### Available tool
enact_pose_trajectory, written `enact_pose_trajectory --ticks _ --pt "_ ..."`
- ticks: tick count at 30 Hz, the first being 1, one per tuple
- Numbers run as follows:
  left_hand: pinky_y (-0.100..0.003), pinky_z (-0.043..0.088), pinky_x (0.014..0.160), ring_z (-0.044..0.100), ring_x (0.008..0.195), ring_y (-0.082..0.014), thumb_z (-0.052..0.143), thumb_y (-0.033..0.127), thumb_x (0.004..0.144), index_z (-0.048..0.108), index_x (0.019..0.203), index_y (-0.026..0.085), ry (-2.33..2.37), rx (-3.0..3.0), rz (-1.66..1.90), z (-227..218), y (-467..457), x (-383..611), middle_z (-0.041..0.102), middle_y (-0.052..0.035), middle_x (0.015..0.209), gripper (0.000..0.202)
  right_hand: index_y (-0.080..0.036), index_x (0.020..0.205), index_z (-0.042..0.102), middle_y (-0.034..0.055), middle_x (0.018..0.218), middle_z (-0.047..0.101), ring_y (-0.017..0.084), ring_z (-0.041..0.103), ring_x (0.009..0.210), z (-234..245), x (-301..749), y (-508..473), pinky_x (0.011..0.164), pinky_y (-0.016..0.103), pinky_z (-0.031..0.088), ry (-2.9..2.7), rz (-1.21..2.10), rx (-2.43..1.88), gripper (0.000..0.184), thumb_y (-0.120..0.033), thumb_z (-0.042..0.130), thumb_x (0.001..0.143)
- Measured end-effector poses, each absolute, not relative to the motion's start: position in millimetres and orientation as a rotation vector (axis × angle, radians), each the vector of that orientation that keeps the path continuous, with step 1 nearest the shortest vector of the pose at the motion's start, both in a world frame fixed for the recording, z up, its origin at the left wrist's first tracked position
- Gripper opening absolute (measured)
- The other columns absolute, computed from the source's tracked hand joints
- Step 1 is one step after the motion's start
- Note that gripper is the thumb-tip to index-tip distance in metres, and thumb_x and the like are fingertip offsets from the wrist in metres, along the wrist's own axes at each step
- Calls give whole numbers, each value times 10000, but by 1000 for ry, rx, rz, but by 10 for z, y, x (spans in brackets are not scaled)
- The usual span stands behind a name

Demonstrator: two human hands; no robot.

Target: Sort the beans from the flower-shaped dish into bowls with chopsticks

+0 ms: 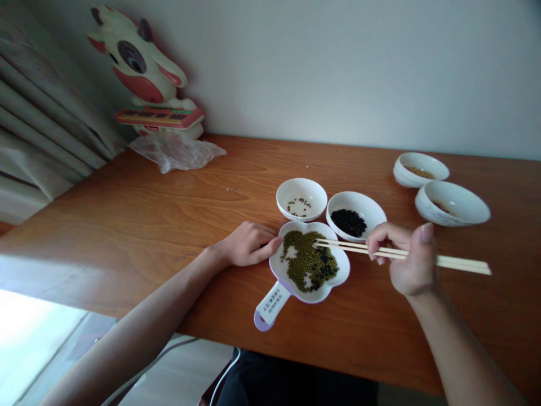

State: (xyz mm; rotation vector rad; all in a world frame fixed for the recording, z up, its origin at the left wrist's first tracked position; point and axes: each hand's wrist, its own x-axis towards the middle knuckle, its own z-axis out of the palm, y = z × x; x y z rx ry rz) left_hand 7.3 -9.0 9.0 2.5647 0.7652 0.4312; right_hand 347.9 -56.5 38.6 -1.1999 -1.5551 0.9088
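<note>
A white flower-shaped dish (276, 265) with a short labelled handle holds green mung beans (308, 256), with black beans (327, 262) mixed in on the right. My left hand (249, 243) lies at the dish's left edge, its thumb on the rim and its fingers curled beside it. From the right, my right hand (408, 256) grips a pair of pale chopsticks (355, 247); their tips are down among the beans. Whether a bean sits between the tips is too small to tell. Behind the dish stand a white bowl (310, 192) with a few green beans and another bowl (367, 208) of black beans.
Farther right are two more white bowls, one (406, 176) with yellowish grains and one (459, 211) with some brownish contents. A cow-shaped toy keyboard (160, 115) and a crumpled plastic bag (177, 151) sit at the back left of the wooden table (147, 225).
</note>
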Motion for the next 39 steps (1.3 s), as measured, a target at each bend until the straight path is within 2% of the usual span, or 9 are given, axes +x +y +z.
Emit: enact_pose_trajectory --ticks 7,14,23,29,39 --pt "-262 384 618 523 618 -115 327 349 1106 498 655 168 776 2561 403 81 -87 62 618 -41 711 515 -235 598 645 59 551 590 180 508 500 375 3493 -566 502 360 358 -1586 845 -1229 817 -765 152 976" --pt "-259 383 616 525 612 -114 331 353 1104 498 651 167 786 2557 406 88 -91 62 618 -40 704 518 -230 605 645 63 563 592 186 502 526 394 3464 -567 497 358 351 -1577 900 -1206 819 -793 163 956" --pt "-261 387 623 525 619 -116 308 357 1108 487 650 168 772 2565 397 90 -88 74 610 -39 703 527 -235 587 636 55 548 591 176 502 505 374 3484 -572 521 361 350 -1599 821 -1248 810 -754 156 982" --pt "-263 379 621 526 620 -116 311 363 1109 483 656 169 783 2565 392 90 -92 63 612 -38 709 522 -237 609 648 61 561 579 187 484 532 400 3483 -577 510 363 334 -1581 904 -1199 808 -787 170 959" --pt "-262 384 621 525 618 -113 316 359 1110 497 658 166 775 2560 404 84 -88 63 611 -38 711 523 -238 591 634 58 545 578 176 506 512 394 3521 -568 514 365 349 -1605 838 -1247 807 -725 138 1000"
